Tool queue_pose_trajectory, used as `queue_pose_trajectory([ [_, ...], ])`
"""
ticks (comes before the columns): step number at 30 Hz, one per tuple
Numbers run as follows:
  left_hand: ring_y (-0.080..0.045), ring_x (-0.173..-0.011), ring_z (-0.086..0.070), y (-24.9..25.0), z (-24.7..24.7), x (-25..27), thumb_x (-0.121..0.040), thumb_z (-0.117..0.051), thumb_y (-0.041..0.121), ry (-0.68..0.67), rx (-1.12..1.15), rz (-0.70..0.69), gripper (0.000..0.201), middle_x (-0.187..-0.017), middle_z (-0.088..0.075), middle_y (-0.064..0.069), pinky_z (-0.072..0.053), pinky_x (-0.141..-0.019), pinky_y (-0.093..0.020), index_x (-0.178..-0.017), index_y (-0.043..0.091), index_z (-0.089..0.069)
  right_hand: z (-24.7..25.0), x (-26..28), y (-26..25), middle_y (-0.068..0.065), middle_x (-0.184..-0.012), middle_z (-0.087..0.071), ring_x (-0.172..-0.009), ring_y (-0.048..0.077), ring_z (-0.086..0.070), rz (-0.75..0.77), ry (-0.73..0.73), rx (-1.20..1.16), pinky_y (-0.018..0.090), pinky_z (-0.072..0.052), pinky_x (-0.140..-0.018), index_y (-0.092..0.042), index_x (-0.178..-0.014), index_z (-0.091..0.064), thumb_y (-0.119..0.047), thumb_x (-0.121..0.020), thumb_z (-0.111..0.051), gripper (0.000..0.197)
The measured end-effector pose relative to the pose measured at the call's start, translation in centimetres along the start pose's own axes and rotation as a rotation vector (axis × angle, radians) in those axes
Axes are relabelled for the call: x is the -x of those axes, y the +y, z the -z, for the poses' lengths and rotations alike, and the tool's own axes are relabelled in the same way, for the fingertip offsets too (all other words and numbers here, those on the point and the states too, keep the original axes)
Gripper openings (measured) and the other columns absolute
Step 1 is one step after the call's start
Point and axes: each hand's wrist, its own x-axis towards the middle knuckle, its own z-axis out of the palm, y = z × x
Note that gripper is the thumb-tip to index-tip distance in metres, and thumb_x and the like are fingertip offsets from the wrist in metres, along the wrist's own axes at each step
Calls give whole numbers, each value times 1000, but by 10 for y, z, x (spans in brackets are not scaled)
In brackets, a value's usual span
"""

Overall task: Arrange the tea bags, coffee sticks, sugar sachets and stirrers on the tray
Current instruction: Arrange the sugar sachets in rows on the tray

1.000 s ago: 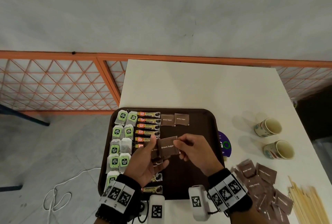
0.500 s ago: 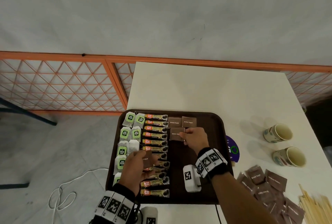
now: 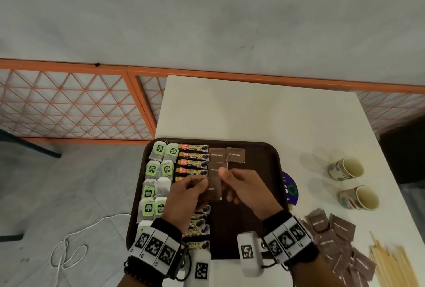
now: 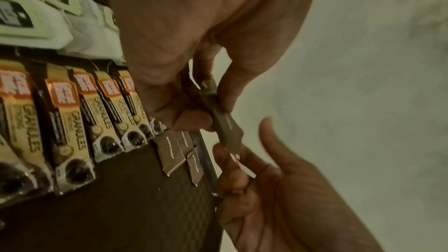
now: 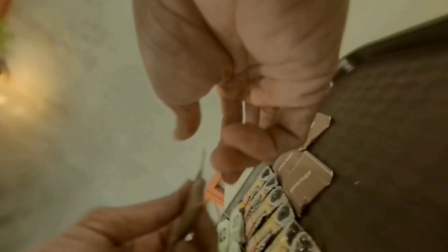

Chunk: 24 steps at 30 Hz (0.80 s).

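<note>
While the white counter point(image 3: 253, 112) fills the centre and right of the head view, the dark brown tray point(image 3: 264, 194) sits at its lower left, carrying tea bags point(image 3: 158, 169) down its left edge, coffee sticks point(image 3: 193, 160) beside them and three placed sugar sachets point(image 3: 235, 154) near its upper middle. At the lower right of the frame lie loose sugar sachets point(image 3: 333, 229), wooden stirrers point(image 3: 391, 263) and, above them, two paper cups point(image 3: 349, 167) on their sides. Over the tray's middle the left hand point(image 3: 186, 197) pinches a held sachet point(image 3: 213, 189) between thumb and fingers point(image 4: 194, 118), while the right hand point(image 3: 243, 187), fingers loosely curled, is just beside it; whether they grasp it I cannot tell.
</note>
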Motion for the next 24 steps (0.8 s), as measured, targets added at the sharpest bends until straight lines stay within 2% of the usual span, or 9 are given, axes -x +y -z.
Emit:
queue_pose_trajectory([
  [2,-21,-89,-67,-1,-10,-1,-94,-61,15,-24,-35,-36,11,-100,-71,-12,-54,-65,-30,-96,10,-71,5,11,-1,-1,-71,-66,-58,9,-58,34,-66,-10,18,-44,-51,-13,-92,-72,-34,-93,-65,22],
  [4,-22,-90,-68,-3,-18,-2,-94,-61,17,-34,-49,-46,13,-100,-70,-11,-58,-68,-31,-97,11,-72,11,12,8,-1,-70,-65,-57,8,-56,40,-34,-11,18,-44,-53,-11,-95,-73,-24,-90,-69,14],
  [7,-19,-81,-69,-8,-21,-4,-94,-63,18,-3,-48,-64,13,-95,-71,-12,-59,-68,-32,-97,9,-73,20,11,24,1,-70,-65,-58,7,-55,-12,-8,-92,18,-44,-56,-9,-99,-72,-19,-90,-69,15],
  [10,-16,-73,-71,-11,-14,-8,-92,-65,20,52,-56,-94,14,-83,-73,-8,-57,-67,-31,-95,8,-71,36,1,40,2,-74,-67,-61,7,-56,-83,71,-90,18,-45,-56,-13,-99,-72,-19,-92,-66,11],
  [14,-13,-63,-68,-15,-2,-7,-89,-68,34,122,-121,-113,29,-64,-67,-4,-56,-66,-33,-76,8,-63,52,-36,57,5,-71,-64,-55,7,-53,-179,218,-84,15,-41,-48,-9,-97,-73,-14,-91,-68,10],
  [17,-12,-60,-67,-18,7,-5,-89,-68,36,144,-172,-122,33,-63,-67,-4,-57,-65,-31,-77,6,-62,52,-58,59,3,-65,-61,-50,8,-49,-222,242,-77,13,-38,-42,-1,-95,-72,-10,-88,-70,12],
  [20,-13,-62,-67,-21,15,-5,-89,-68,35,156,-189,-126,32,-62,-68,-3,-56,-68,-34,-78,5,-62,50,-72,65,2,-64,-63,-45,8,-51,-261,276,-18,11,-38,-39,1,-94,-71,-11,-85,-74,15],
  [24,-15,-63,-66,-19,23,-4,-89,-68,32,163,-177,-124,30,-59,-66,-1,-53,-64,-32,-72,8,-60,46,-79,67,1,-65,-69,-42,6,-56,-298,339,129,17,-43,-46,-9,-82,-72,-22,-79,-81,17],
])
